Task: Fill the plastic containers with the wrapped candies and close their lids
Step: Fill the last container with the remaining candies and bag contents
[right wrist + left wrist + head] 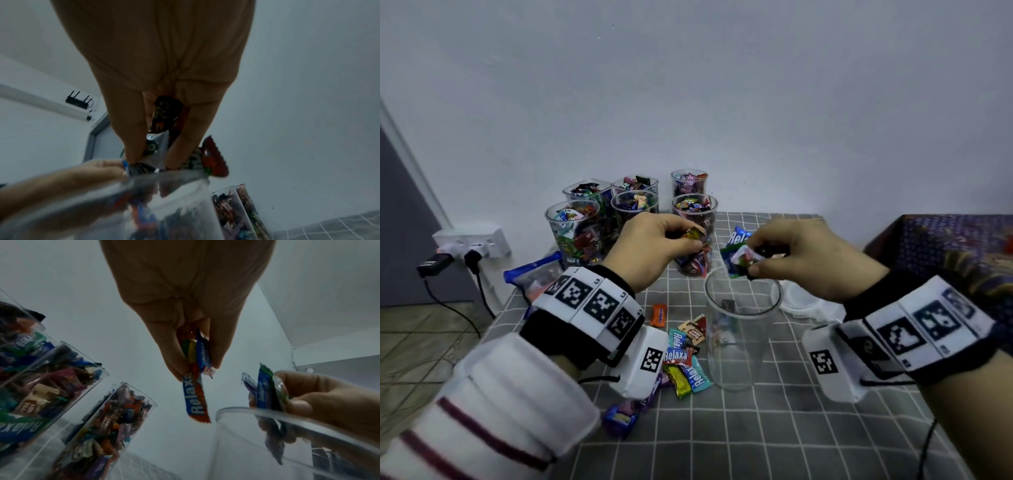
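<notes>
**Both hands carry candies at the open container**

Broadly, a table under a grey cloth with a white grid [791,428] fills the lower part of the head view, and on it stands the landmark: a tall clear plastic cylindrical container [739,342], open at the top, with only a few wrapped pieces visible inside. Behind that container, against the pale wall, six clear plastic containers packed with mixed wrapped candies [575,236] stand close together without lids. To the landmark's left and further back a blue-edged clear plastic bag [534,274] lies flat. Just to its right rests a translucent white round lid [801,301], partly hidden by the right wrist.

Above the container's rim, the right hand [801,260] has its fingers and thumb curled round a bunch of wrapped candies in blue, green and dark wrappers [739,257]; the left wrist view shows this bunch directly over the rim. Up and to the left of the container's mouth, the left hand [654,246] pinches a few long wrapped candies, one blue and orange reading "Relaxa" [196,395], which hang down from its fingertips.

On the cloth just left of the container's base lies a small scatter of loose wrapped candies in teal, red, yellow and purple [685,359], with a single orange one [658,315] slightly apart from it.
</notes>
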